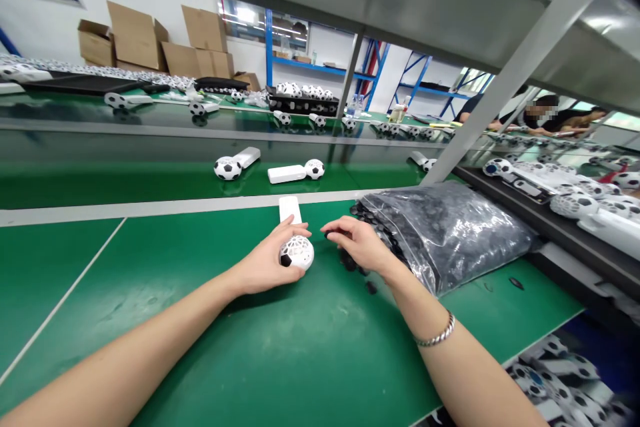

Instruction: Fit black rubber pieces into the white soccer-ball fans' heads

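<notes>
Soccer-patterned ball (297,253) partly hidden by the left hand (267,259).

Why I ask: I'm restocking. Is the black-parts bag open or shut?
The bag is open: black pieces spill from its mouth by the right hand.

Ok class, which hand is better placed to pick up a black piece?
Probably the right hand: it is among the black pieces spilling from the plastic bag, while the left hand grips the white football-patterned ball.
</notes>
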The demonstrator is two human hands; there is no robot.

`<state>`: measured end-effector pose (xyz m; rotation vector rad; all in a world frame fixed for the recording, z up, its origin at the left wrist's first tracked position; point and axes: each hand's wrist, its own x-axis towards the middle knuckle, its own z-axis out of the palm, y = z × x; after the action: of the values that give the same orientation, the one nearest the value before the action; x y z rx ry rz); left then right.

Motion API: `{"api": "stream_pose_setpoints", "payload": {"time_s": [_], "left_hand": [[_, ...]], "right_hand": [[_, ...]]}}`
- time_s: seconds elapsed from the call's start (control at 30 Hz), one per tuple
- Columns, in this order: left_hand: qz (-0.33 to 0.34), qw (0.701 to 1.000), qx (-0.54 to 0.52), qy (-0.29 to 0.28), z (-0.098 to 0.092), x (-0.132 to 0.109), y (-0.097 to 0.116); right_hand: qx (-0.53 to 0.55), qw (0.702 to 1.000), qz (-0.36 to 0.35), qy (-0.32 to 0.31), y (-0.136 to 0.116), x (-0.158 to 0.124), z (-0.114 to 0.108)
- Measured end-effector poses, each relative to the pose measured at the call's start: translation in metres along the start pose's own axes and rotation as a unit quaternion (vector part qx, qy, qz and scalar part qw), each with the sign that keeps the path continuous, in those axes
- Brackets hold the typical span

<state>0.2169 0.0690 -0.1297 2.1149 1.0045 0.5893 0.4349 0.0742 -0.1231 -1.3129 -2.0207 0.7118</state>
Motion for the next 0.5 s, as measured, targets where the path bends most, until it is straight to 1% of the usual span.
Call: {"api": "stream_pose_setpoints", "payload": {"time_s": [0.07,0.13,0.23,0.33,0.5], "left_hand": [[0.002,1.0,0.001,0.016,0.0,0.0,-0.001],[0.006,1.0,0.0,0.017,0.0,0.0,-0.001],[0.029,0.999,-0.008,-0.027,-0.004,0.001,-0.001],[0.057,0.996,-0.012,-0.063,-0.01,0.001,-0.001],[0.066,0.995,-0.004,-0.068,-0.011,0.002,-0.003]], "right_hand": [[0.046,0.999,-0.028,-0.008,-0.011,-0.004,0.002],[0.075,0.996,-0.046,-0.008,-0.02,-0.008,0.004],[0.104,0.993,-0.063,0.0,-0.028,-0.011,0.007],[0.092,0.99,-0.107,-0.011,-0.03,-0.013,0.009],[0.036,0.984,-0.174,-0.026,-0.032,-0.015,0.011]]}}
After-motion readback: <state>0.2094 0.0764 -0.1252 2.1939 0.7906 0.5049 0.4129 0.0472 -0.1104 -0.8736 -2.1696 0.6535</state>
